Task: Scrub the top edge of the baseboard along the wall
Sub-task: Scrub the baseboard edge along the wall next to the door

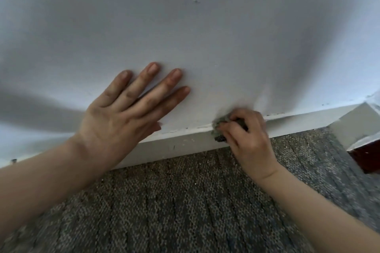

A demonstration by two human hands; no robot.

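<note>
Your left hand (119, 117) lies flat against the wall (205, 37). Its fingers (152, 72) are straight and spread, pointing up and to the right, and the thumb tip sits just above the baseboard (185, 146).

Your right hand (246, 139) grips a small grey-green scrub pad (220, 127). Those fingers are curled round the pad, pinching it from the front, and the pad sticks out past the fingertips on their left side. It is pressed onto the top edge (191, 129) of the baseboard, right where the white board meets the wall, and it hangs a little way down the board's face. The pad shows blurred.

Between your left thumb and the pad, a short stretch of the top edge is bare, with small dark specks along the seam. To the right of your right-hand fingers the edge runs on unobstructed, with dark specks along it, until the baseboard turns at a corner (353, 125). Just below that corner is a dark red-brown surface (368, 156). To the left of your left hand the edge runs on to the frame's border.

Below both sets of fingers, grey patterned carpet (185, 201) meets the foot of the board. High above your fingers the wall carries one small mark (196, 0).
</note>
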